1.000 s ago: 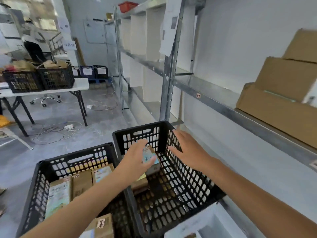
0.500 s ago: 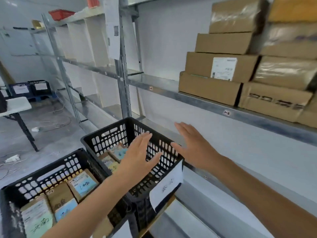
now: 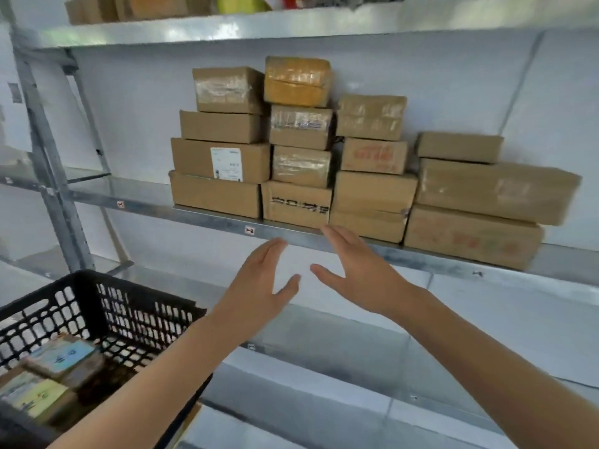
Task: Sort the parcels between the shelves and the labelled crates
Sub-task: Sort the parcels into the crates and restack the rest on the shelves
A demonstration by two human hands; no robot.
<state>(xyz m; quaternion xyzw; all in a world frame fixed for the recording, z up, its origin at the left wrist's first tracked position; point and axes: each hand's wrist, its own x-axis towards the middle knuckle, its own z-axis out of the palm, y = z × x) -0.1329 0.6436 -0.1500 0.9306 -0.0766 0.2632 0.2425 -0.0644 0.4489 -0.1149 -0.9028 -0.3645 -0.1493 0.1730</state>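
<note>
Bright, even light; glare on the upper metal shelf (image 3: 291, 25); motion blur, edges bowed

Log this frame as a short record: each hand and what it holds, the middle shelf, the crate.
left hand: open, holds nothing, below the shelf edge
right hand: open, holds nothing, fingertips level with the shelf edge; contact unclear
middle shelf: brown boxes stacked in several columns
black crate: lower left, holds labelled parcels
</note>
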